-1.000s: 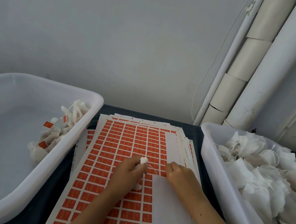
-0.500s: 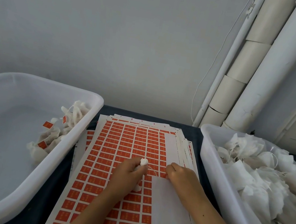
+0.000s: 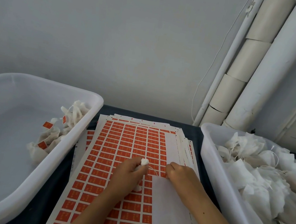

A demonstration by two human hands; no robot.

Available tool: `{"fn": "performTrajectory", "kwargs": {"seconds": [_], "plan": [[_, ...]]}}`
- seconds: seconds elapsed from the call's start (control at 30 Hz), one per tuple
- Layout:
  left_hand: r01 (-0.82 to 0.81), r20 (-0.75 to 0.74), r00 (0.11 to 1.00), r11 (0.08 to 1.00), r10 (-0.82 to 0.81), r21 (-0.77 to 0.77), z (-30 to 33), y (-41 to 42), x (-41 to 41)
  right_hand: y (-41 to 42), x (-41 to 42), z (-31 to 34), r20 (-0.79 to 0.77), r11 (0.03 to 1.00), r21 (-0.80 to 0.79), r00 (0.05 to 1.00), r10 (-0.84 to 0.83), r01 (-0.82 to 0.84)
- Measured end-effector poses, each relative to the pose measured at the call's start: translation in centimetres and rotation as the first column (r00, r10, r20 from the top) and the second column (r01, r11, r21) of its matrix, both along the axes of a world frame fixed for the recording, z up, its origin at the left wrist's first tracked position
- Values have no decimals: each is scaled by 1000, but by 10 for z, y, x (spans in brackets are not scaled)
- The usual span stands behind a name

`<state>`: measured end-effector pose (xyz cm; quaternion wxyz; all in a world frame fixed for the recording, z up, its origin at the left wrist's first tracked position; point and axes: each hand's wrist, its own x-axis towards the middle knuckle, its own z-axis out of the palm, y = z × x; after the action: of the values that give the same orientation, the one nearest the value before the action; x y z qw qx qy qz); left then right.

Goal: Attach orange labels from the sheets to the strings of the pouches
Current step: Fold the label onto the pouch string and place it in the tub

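A stack of sheets of orange labels [image 3: 128,143] lies on the dark table between two tubs. My left hand [image 3: 129,173] grips a small white pouch [image 3: 144,162] above the top sheet; part of the pouch pokes out above my fingers. Its thin string [image 3: 153,170] runs right toward my right hand [image 3: 179,175]. My right hand's fingertips are curled down on the sheet at the edge of the bare white strip [image 3: 166,211] where labels are gone; whether they pinch a label is hidden.
A white tub [image 3: 208,140] on the right holds several unlabelled white pouches [image 3: 262,168]. A larger white tub [image 3: 94,101] on the left holds several pouches with orange labels [image 3: 57,130]. White pipes [image 3: 250,70] stand against the wall behind.
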<state>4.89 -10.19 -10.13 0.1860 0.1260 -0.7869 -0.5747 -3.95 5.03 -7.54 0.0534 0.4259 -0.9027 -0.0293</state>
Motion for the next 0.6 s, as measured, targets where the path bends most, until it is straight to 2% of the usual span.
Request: {"fn": "performTrajectory", "kwargs": {"seconds": [0.27, 0.6], "plan": [[-2, 7, 1000, 1000, 2, -24, 2, 1, 1, 0, 2, -9, -28, 1000, -16, 999, -18, 17], [9, 8, 1000, 1000, -8, -17, 2, 1, 0, 11, 4, -8, -22, 998, 33, 998, 57, -56]]}}
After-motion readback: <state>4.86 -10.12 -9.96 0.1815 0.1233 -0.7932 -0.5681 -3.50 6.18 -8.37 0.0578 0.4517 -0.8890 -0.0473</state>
